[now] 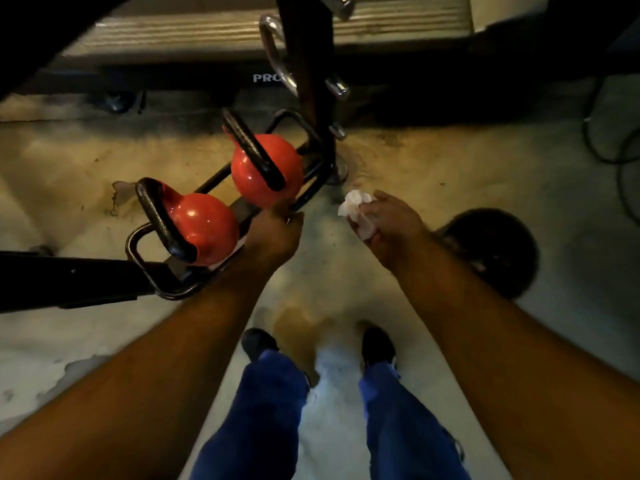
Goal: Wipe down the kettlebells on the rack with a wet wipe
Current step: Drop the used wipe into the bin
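on the low black rack [145,271] sit two red kettlebells [204,226], handles up; left hand [277,233] curls onto the rack's front rail, likely to steady it, while right hand [388,220] clutches the crumpled wet wipe [353,206] just beside, not yet touching them.
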